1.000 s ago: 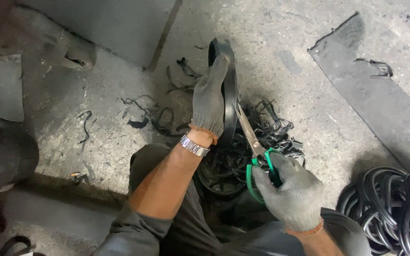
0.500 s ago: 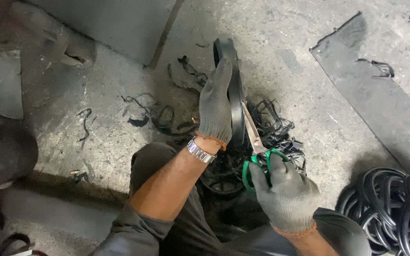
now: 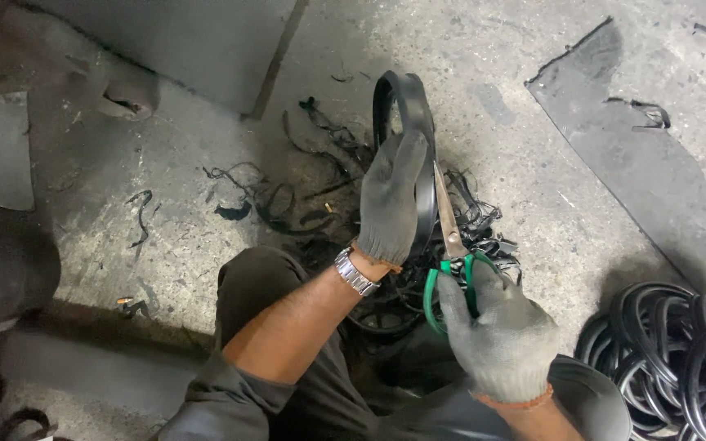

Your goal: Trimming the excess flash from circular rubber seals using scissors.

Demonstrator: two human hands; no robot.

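Head view: right gloved hand (image 3: 507, 335) grips green-handled steel scissors (image 3: 451, 245), blades nearly closed along the black rubber ring (image 3: 418, 139) that the left gloved hand (image 3: 390, 200) clasps upright just above. Risk, IMO: blade tips sit v. close to left fingers, a slip could nick the glove. Offcut scraps (image 3: 451, 237) beneath, coiled black rings (image 3: 680, 351) right of grip, dark rubber sheet (image 3: 639, 171) beyond.
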